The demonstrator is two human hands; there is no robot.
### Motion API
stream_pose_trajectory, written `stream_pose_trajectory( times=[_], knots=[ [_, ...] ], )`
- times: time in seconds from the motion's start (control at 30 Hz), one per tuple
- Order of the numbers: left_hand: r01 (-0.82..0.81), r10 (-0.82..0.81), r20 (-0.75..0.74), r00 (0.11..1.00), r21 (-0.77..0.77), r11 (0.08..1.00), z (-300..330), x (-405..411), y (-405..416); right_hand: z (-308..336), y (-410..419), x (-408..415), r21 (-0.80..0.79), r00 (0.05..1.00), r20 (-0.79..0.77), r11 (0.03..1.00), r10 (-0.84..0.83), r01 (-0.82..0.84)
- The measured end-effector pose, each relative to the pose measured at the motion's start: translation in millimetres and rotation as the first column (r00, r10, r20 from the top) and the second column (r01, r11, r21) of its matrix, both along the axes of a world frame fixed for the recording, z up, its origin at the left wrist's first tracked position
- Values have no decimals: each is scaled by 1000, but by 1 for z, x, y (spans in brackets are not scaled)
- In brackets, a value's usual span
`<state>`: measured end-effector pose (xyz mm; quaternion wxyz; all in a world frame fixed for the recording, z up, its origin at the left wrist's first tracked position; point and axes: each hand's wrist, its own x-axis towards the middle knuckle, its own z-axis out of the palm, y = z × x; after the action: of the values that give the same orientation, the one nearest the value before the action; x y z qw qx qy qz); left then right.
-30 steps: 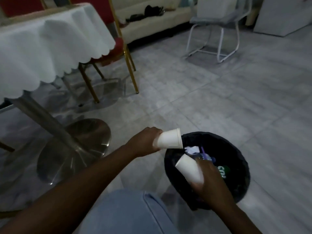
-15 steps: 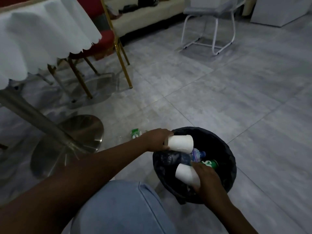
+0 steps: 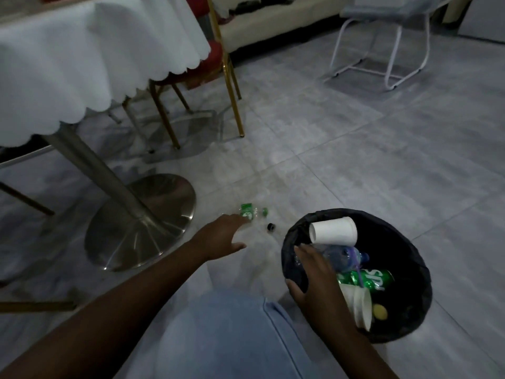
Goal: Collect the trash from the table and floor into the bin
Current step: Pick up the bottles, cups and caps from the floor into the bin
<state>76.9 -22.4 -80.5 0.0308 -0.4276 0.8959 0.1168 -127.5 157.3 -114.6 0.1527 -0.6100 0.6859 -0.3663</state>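
We see left hand (image 3: 222, 236) spread, empty, touching clear green-labelled plastic bottle (image 3: 250, 213) on the floor; right hand (image 3: 314, 277) flat-fingered, empty, at round black-lined bin (image 3: 404, 321) rim.

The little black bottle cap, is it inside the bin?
No, the black cap lies on the floor tiles, just outside the bin, near the clear bottle with a green label.

Two white cups (image 3: 334, 230), one green can (image 3: 366, 280), one bin (image 3: 410, 318), two chairs (image 3: 218, 77).
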Motion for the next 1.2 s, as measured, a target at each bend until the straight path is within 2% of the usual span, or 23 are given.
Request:
stream_pose_trajectory(
  times=[0.13, 0.3, 0.37, 0.5, 0.67, 0.73, 0.87, 0.97, 1.03, 1.13, 1.2],
  knots=[
    [-72, 71, 33, 997, 11, 997, -18, 44, -3, -22, -26, 39, 37, 997, -6, 996, 79, -79],
    [-125, 124, 28, 992, 47, 991, -53, 81, -18, -62, -67, 86, 208, 987, -33, 967, 157, -147],
    [-136, 134, 37, 990, 63, 989, -71, 92, -26, -81, -82, 105, 326, 981, -143, 942, 133, -80],
    [-170, 164, 73, 984, 78, 982, -109, 106, -49, -123, -119, 126, 554, 944, -325, 820, 55, 142],
    [-140, 124, 162, 979, 89, 986, -164, 112, -85, -178, -165, 131, 514, 907, -418, 812, -43, 275],
    [-121, 107, 155, 982, 79, 990, -186, 108, -101, -197, -178, 119, 531, 900, -434, 798, -35, 286],
    [-93, 92, 93, 991, 10, 996, -211, 91, -129, -219, -204, 109, 479, 854, -503, 780, -133, 403],
    [-86, 87, 56, 995, -24, 996, -216, 76, -148, -220, -236, 100, 520, 848, -449, 690, -282, 504],
    [-107, 108, 90, 990, -16, 994, -221, 68, -166, -223, -254, 97, 519, 812, -443, 631, -379, 577],
    [-136, 129, 193, 973, 22, 990, -227, 53, -185, -227, -262, 103, 540, 820, -406, 618, -404, 571],
    [-122, 116, 229, 966, 13, 992, -232, 40, -187, -236, -259, 102, 562, 830, -449, 618, -331, 550]
  ],
)
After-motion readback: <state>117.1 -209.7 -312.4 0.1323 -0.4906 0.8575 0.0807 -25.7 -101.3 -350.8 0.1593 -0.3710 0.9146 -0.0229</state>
